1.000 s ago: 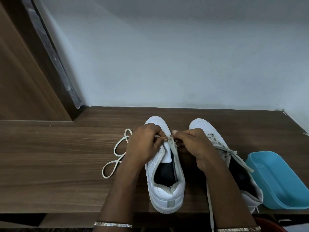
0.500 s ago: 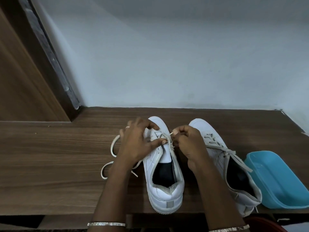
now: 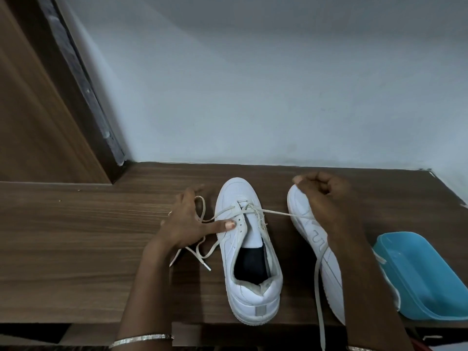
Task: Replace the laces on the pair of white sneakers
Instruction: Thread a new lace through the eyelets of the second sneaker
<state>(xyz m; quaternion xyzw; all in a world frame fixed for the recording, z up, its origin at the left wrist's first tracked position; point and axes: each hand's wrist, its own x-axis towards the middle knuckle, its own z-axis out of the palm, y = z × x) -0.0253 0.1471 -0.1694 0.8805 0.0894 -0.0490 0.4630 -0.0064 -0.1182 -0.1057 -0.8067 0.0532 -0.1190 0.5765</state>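
the wood top is running wide and bare to the left, with the wall just beyond the toes. both heels are sitting right at the near edge. the blue tub is crowding the right end, just beside the right shoe. the hands, bunched together at the eyelets half a second ago, are now spreading apart. the left shoe is lying mid-top, long axis front to back, toe pointing at the wall. the right hand is curling in a fist round the lace over the right shoe's toe, drawing it taut from the top eyelets. the left hand is splaying its fingers, thumb tip pressing the left shoe's side, slack lace looping across it.
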